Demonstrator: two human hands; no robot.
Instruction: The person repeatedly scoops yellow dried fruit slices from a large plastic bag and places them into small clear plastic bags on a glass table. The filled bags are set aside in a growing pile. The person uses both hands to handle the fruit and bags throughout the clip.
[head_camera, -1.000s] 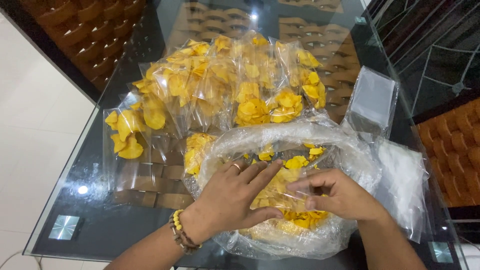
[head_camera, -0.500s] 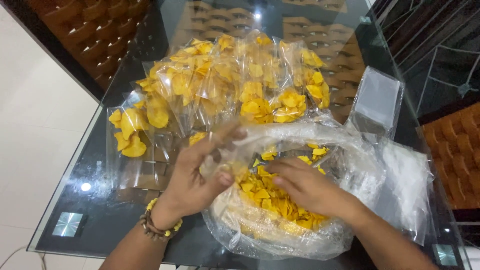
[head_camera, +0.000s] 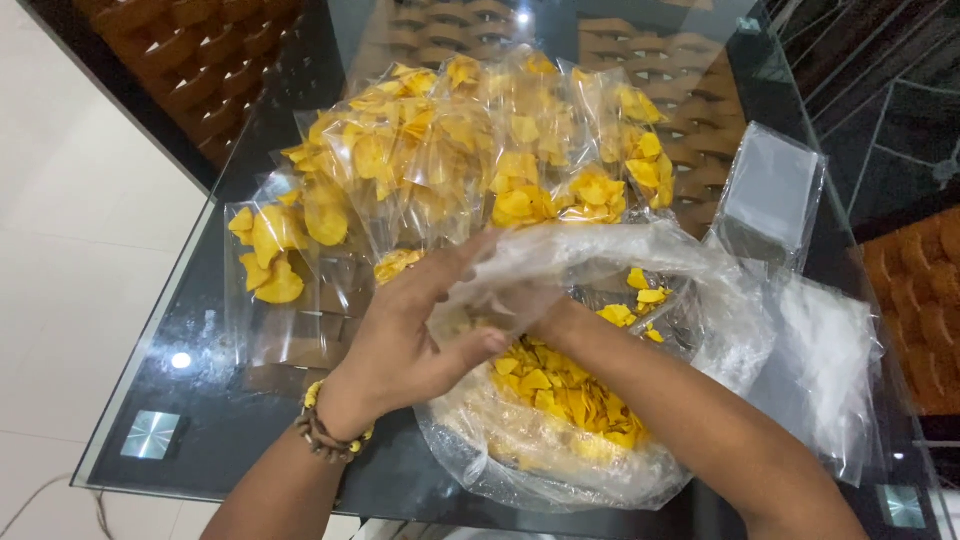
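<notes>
Fingers of left hand (head_camera: 400, 340) pinch a clear small bag (head_camera: 490, 285) at centre frame; right hand (head_camera: 535, 305) apparently inside it, grip unclear. Glass desk (head_camera: 200, 370); pale floor (head_camera: 70, 260) at left.

Both hands (head_camera: 470, 320) holding small clear bag (head_camera: 500, 285) over chip-filled bag (head_camera: 570, 400).
</notes>
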